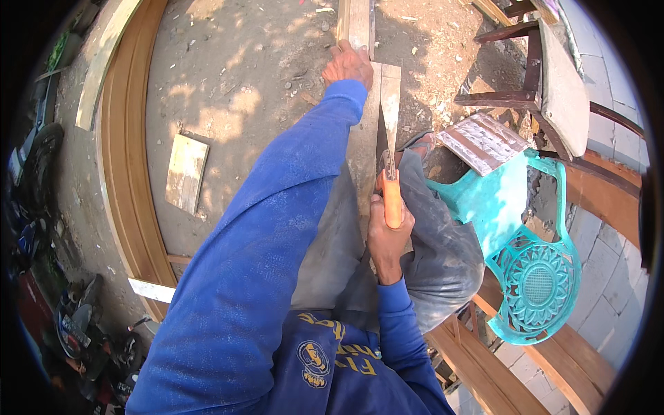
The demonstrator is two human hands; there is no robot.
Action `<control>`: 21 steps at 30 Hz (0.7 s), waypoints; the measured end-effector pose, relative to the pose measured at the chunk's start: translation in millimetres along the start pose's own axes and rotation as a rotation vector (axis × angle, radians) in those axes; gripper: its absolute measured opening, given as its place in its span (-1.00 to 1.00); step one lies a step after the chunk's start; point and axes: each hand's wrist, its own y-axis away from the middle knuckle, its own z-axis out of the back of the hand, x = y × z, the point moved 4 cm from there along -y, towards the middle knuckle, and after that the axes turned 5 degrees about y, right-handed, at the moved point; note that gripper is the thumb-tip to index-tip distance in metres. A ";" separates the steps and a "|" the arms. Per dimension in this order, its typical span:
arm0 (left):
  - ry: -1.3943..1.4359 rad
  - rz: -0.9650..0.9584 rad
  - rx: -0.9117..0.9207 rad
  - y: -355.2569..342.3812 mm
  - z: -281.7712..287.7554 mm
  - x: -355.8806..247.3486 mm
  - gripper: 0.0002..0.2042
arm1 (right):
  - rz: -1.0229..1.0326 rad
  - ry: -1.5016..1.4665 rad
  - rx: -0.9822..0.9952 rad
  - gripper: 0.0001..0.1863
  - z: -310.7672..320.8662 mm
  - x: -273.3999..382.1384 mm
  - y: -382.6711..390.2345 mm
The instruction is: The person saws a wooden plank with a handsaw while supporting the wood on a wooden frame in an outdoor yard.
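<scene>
My right hand (389, 234) is closed around the orange handle of a handsaw (392, 197). The saw's blade points away from me, over or along a wooden board (362, 149) that runs lengthwise between my legs. Farther up, my left hand (348, 66) presses down with its fingers curled over a narrow wooden plank (356, 24). That plank meets the far end of the board under my hand. How deep the blade sits in the wood, I cannot tell.
On the right stand a turquoise plastic chair (508, 200) and a wooden chair with a pale seat (561, 90). A short wood piece (187, 173) lies on the dirt to the left, beside a long brown wooden frame (128, 159). Motorbikes (76, 325) are parked at far left.
</scene>
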 end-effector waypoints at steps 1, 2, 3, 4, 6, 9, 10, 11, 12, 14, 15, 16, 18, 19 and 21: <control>-0.026 0.017 -0.008 -5.1 0.3 -1.1 -0.47 | -0.022 -0.032 0.004 -0.84 -0.9 5.1 -6.1; -0.028 -0.029 -0.018 -18.1 6.5 -3.3 -0.47 | -0.037 -0.074 0.008 -0.84 -4.2 11.9 -13.9; -0.024 -0.033 -0.020 -31.6 11.1 -5.5 -0.39 | 0.048 -0.020 0.005 -0.79 -7.0 14.7 -23.0; -0.025 -0.024 -0.003 -40.6 10.5 -5.1 -0.30 | 0.044 -0.027 -0.029 -0.79 -8.4 16.7 -32.2; -0.112 -0.064 0.064 -40.7 11.2 -13.0 -0.23 | 0.031 -0.005 0.006 -0.80 -11.8 18.7 -46.1; -0.205 -0.054 0.079 -25.4 0.7 -16.5 -0.14 | 0.030 -0.038 -0.027 -0.79 -14.3 13.4 -47.8; -0.202 -0.021 0.047 -22.5 -1.0 -14.9 -0.11 | 0.041 -0.033 -0.025 -0.79 -14.2 14.5 -48.6; -0.212 -0.035 0.017 -16.9 -0.4 -10.5 -0.13 | 0.031 -0.027 -0.029 -0.79 -16.1 14.0 -47.0; -0.220 -0.028 0.017 -16.2 -3.5 -5.3 -0.13 | 0.026 -0.031 -0.020 -0.79 -17.1 15.0 -46.3; -0.340 -0.244 -0.223 -12.4 -11.1 -2.0 -0.21 | -0.002 -0.051 0.004 -0.80 -17.9 15.1 -44.3; -0.355 -0.228 -0.219 -16.6 -14.9 4.0 -0.21 | -0.012 -0.054 0.022 -0.80 -20.3 15.8 -42.8; -0.411 -0.397 -0.302 -20.2 -18.1 -0.4 -0.28 | 0.004 -0.064 0.017 -0.80 -19.8 16.4 -43.1; -0.486 -0.550 -0.386 -19.3 -18.7 -3.3 -0.35 | 0.019 -0.081 0.038 -0.80 -16.8 19.7 -46.4; -0.369 -0.509 -0.258 -20.1 -21.5 -3.7 -0.42 | 0.036 -0.041 0.061 -0.80 -12.0 22.3 -49.3; -0.248 -0.456 -0.138 -21.4 -21.7 -11.6 -0.49 | 0.038 0.023 0.075 -0.80 -3.5 25.6 -52.9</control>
